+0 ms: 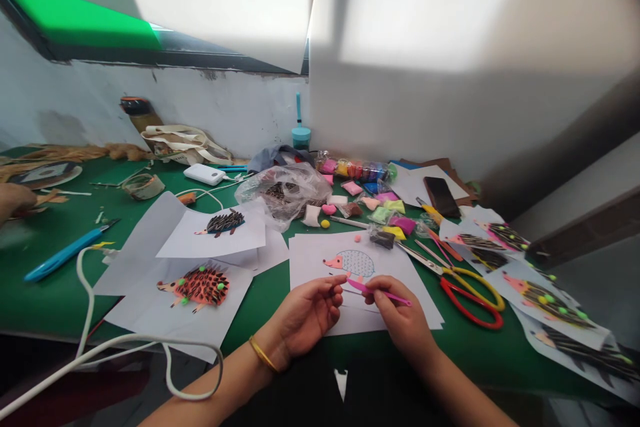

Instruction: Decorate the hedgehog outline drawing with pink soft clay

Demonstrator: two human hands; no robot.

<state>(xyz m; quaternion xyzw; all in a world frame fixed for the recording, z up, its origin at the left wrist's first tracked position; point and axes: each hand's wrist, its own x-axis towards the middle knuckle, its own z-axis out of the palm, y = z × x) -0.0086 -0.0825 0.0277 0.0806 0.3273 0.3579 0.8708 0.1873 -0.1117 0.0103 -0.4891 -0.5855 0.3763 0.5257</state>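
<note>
My right hand (403, 317) grips a thin magenta plastic modelling tool (383, 293), its tip pointing left. Thumb and finger of my left hand (313, 313) are pinched close to that tip; whatever small bit lies between them is too small to make out. Both hands hover over the lower edge of a white sheet (310, 250). On this sheet is a hedgehog picture (357, 263) with a pink clay face and a blue-outlined, unfilled body with small marks. A small pink clay ball (357, 238) rests above it.
Scissors (473, 290) with red and yellow handles lie right. Clay packets (383, 213) and a plastic bag of seeds (285, 190) sit behind. Finished hedgehog sheets (195, 287) flank both sides. A white cable (150, 340) loops at left; another person's hand (15, 200) is far left.
</note>
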